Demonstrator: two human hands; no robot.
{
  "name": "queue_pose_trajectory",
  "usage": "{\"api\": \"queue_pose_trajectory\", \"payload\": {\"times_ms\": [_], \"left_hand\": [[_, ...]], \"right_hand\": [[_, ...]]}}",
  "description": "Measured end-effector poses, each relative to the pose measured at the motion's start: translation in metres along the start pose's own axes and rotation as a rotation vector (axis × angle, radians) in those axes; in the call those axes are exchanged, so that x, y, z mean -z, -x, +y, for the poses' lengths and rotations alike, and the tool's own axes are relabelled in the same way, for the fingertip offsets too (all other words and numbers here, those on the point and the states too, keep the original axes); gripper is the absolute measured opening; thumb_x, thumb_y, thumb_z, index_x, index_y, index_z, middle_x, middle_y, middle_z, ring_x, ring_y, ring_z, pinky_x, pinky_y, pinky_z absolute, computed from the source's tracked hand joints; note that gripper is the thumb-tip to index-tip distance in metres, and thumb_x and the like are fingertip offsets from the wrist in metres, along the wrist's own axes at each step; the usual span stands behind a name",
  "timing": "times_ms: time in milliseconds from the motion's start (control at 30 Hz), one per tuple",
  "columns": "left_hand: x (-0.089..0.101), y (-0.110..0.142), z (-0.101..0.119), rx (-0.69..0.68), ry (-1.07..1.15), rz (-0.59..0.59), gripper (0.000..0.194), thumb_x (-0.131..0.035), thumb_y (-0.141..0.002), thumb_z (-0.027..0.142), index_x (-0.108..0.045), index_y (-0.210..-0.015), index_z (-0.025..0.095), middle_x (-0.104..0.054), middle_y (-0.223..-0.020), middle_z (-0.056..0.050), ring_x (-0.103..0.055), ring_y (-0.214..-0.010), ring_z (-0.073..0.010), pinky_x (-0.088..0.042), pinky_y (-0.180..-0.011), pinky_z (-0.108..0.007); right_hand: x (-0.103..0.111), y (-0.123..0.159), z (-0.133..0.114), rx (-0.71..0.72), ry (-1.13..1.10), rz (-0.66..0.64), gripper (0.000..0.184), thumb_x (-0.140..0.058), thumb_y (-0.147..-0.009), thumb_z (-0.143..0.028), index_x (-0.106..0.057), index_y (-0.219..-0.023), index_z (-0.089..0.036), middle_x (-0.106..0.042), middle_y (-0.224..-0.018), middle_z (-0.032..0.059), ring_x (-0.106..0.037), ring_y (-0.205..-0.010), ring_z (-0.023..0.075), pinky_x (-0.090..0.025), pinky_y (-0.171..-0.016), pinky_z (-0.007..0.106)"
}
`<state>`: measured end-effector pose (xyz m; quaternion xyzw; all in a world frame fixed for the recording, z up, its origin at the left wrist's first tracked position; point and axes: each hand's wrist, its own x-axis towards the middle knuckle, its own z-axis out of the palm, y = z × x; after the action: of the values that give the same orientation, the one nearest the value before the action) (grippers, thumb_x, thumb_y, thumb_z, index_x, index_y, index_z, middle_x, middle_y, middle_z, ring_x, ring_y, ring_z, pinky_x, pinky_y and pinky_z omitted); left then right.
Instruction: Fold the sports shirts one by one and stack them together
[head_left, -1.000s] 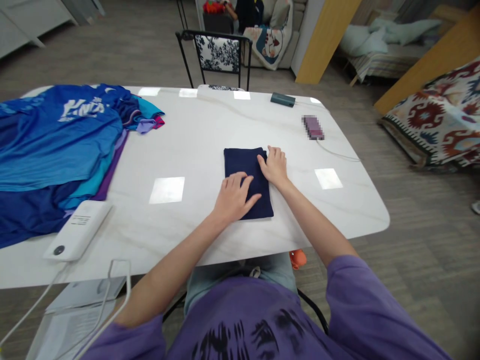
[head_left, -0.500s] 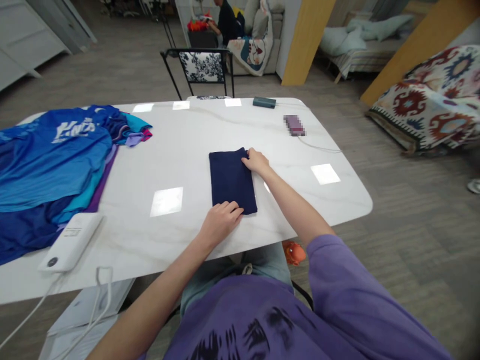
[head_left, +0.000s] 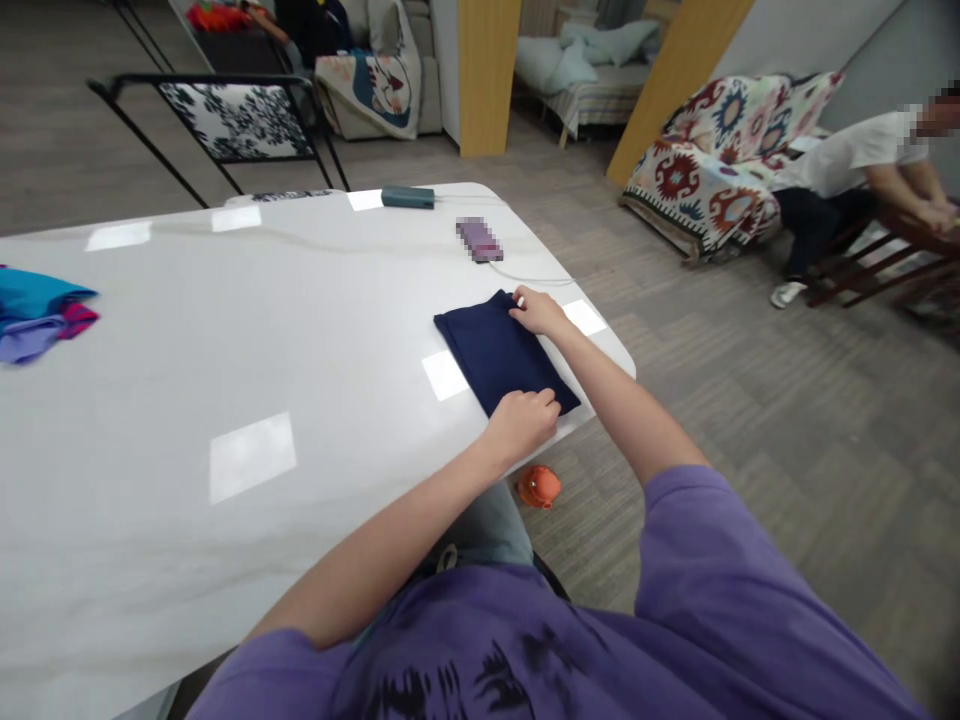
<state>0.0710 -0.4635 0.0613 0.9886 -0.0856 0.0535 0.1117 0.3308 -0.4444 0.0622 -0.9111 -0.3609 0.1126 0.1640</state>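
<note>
A folded navy-blue garment [head_left: 501, 350] lies flat near the right end of the white table [head_left: 300, 340], turned at a slant. My right hand [head_left: 538, 310] pinches its far right corner between thumb and fingers. At the near edge, my left hand [head_left: 523, 425] has its fingers curled over the cloth, close to the table's front edge. The thumb of the left hand is hidden.
A dark green box-shaped device [head_left: 408, 197] and a blurred-out phone [head_left: 480, 240] with a cable lie toward the far right. Colourful clothes [head_left: 37, 310] are at the left. An orange object [head_left: 539, 486] is below the table edge; a seated person [head_left: 847, 160] is at right.
Both hands have shifted the navy garment right along the table, and it has turned to a slant. The view has swung right, so most of the clothes pile is out of sight.
</note>
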Motion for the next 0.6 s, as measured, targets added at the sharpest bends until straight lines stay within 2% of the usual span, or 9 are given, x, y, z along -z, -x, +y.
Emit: {"api": "queue_pose_trajectory", "payload": {"times_ms": [67, 133, 233, 300, 367, 433, 500, 567, 600], "left_hand": [[-0.008, -0.04, 0.019, -0.041, 0.027, 0.0, 0.026, -0.057, -0.114, 0.018, -0.083, -0.11, 0.016, -0.077, -0.11, -0.011, -0.079, -0.098, -0.0226, -0.055, -0.079, -0.036], [-0.013, -0.071, 0.034, -0.061, 0.045, 0.006, 0.029, -0.053, -0.115, 0.016, -0.082, -0.113, 0.015, -0.077, -0.113, -0.013, -0.079, -0.103, -0.0239, -0.056, -0.084, -0.037], [-0.018, -0.087, 0.051, -0.051, 0.065, 0.012, 0.03, -0.051, -0.116, 0.014, -0.081, -0.113, 0.013, -0.078, -0.117, -0.015, -0.079, -0.108, -0.0268, -0.058, -0.087, -0.039], [-0.021, -0.078, 0.059, -0.047, 0.081, 0.017, 0.028, -0.052, -0.116, 0.016, -0.079, -0.118, 0.013, -0.078, -0.12, -0.016, -0.079, -0.112, -0.0287, -0.06, -0.09, -0.042], [-0.025, -0.057, 0.063, -0.061, 0.104, 0.021, 0.028, -0.055, -0.118, 0.026, -0.076, -0.13, 0.011, -0.079, -0.128, -0.018, -0.078, -0.12, -0.0303, -0.061, -0.097, -0.044], [-0.029, -0.033, 0.063, -0.096, 0.125, 0.017, 0.042, -0.062, -0.117, 0.042, -0.072, -0.143, 0.01, -0.076, -0.144, -0.02, -0.074, -0.137, -0.0325, -0.06, -0.111, -0.047], [-0.028, -0.009, 0.057, -0.168, 0.151, -0.005, 0.06, -0.067, -0.114, 0.056, -0.067, -0.154, 0.011, -0.068, -0.162, -0.02, -0.063, -0.156, -0.0334, -0.054, -0.126, -0.048], [-0.016, 0.017, 0.044, -0.246, 0.203, -0.023, 0.068, -0.065, -0.114, 0.06, -0.062, -0.161, 0.012, -0.059, -0.174, -0.018, -0.054, -0.166, -0.0323, -0.049, -0.133, -0.048], [-0.006, 0.032, 0.033, -0.262, 0.235, -0.015, 0.068, -0.061, -0.116, 0.06, -0.06, -0.164, 0.013, -0.057, -0.177, -0.018, -0.053, -0.167, -0.0312, -0.048, -0.135, -0.047]], "right_hand": [[0.022, 0.0, 0.043, -0.065, 0.04, 0.044, 0.036, -0.073, -0.107, -0.037, -0.072, -0.141, -0.026, -0.081, -0.13, 0.0105, -0.074, -0.119, 0.032, -0.06, -0.108, 0.048], [0.039, 0.0, 0.075, -0.108, 0.071, 0.065, 0.036, -0.071, -0.107, -0.036, -0.073, -0.142, -0.025, -0.081, -0.13, 0.0115, -0.075, -0.12, 0.0332, -0.061, -0.109, 0.05], [0.051, 0.007, 0.101, -0.114, 0.119, 0.107, 0.043, -0.07, -0.107, -0.038, -0.072, -0.146, -0.021, -0.078, -0.139, 0.016, -0.074, -0.129, 0.0365, -0.058, -0.117, 0.056], [0.047, 0.018, 0.105, -0.053, 0.144, 0.215, 0.055, -0.065, -0.109, -0.044, -0.067, -0.157, -0.017, -0.069, -0.159, 0.0203, -0.066, -0.146, 0.0388, -0.052, -0.126, 0.06], [0.037, 0.03, 0.102, 0.066, 0.147, 0.291, 0.067, -0.056, -0.114, -0.051, -0.056, -0.171, -0.017, -0.053, -0.178, 0.0192, -0.052, -0.164, 0.0374, -0.043, -0.136, 0.06], [0.025, 0.04, 0.095, 0.174, 0.139, 0.225, 0.072, -0.045, -0.117, -0.057, -0.049, -0.179, -0.021, -0.041, -0.187, 0.0139, -0.038, -0.175, 0.034, -0.033, -0.143, 0.058], [0.016, 0.048, 0.087, 0.198, 0.136, 0.092, 0.074, -0.04, -0.117, -0.062, -0.048, -0.18, -0.024, -0.033, -0.191, 0.011, -0.028, -0.18, 0.0336, -0.025, -0.146, 0.061], [0.015, 0.056, 0.076, 0.173, 0.151, 0.022, 0.078, -0.035, -0.116, -0.066, -0.047, -0.18, -0.023, -0.032, -0.191, 0.0121, -0.026, -0.18, 0.0353, -0.019, -0.146, 0.068], [0.017, 0.06, 0.068, 0.168, 0.161, 0.028, 0.08, -0.032, -0.116, -0.067, -0.046, -0.18, -0.022, -0.033, -0.191, 0.0134, -0.027, -0.18, 0.036, -0.015, -0.146, 0.071]]}}
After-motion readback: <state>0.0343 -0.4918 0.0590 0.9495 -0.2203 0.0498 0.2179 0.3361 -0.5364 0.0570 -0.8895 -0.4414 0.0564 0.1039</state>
